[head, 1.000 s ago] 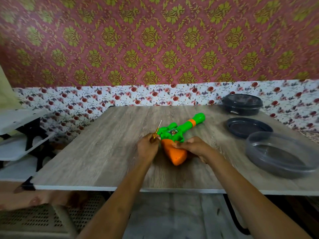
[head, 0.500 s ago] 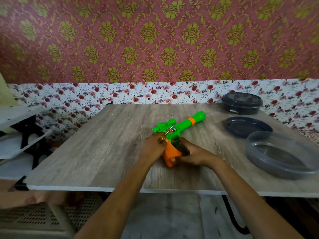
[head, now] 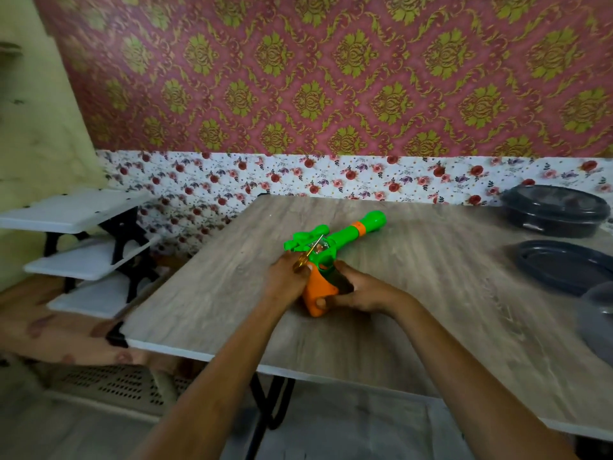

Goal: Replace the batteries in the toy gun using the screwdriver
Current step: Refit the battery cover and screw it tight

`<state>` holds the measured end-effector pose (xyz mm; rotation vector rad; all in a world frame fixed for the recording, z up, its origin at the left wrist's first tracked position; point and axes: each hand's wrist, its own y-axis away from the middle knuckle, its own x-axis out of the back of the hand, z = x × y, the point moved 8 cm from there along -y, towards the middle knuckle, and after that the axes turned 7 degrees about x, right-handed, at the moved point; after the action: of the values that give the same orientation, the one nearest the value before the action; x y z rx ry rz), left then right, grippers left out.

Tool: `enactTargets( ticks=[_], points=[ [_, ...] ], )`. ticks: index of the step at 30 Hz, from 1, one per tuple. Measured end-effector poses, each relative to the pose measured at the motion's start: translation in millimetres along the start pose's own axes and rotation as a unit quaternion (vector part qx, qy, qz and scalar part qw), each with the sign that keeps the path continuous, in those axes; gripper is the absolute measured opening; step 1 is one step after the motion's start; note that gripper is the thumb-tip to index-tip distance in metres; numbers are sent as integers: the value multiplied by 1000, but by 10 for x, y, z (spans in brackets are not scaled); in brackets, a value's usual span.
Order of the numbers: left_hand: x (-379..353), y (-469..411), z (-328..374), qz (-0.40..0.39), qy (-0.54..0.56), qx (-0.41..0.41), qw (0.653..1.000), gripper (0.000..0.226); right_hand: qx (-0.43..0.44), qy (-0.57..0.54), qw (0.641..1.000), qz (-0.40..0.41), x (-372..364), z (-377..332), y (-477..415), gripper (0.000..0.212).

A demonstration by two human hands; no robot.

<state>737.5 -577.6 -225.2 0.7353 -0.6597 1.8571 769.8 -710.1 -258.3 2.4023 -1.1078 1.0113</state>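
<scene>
Right hand (head: 361,290) wraps its fingers round the orange handle of the toy gun (head: 345,232), thumb pressed on the handle's near side. Just beside it, the left hand (head: 283,282) pinches the gold grip of the screwdriver (head: 300,262). The thin shaft slants up and away from the knuckles, and its tip lies over the green body just above the handle. Whether the tip sits in a screw cannot be told.

The gun rests on the wooden table (head: 414,313), its green barrel pointing away from both hands and to the right.

Well off to the right of the grip stand three dark vessels. The farthest is a black container (head: 554,210) with its lid on, so its contents are hidden. Nearer is a shallow dark dish (head: 564,265), and nearest a grey translucent bowl (head: 598,322), cut by the frame edge, its inside unreadable.

Far to the left of the hands, beyond the table edge, stand white shelves (head: 73,210).
</scene>
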Motion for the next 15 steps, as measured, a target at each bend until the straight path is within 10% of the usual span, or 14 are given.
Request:
enactTargets(
  ticks=[15],
  points=[
    [761,-427,-1100,70,51,85,993,34,37,9,997,-73,-701,-699,-1055,100]
  ],
)
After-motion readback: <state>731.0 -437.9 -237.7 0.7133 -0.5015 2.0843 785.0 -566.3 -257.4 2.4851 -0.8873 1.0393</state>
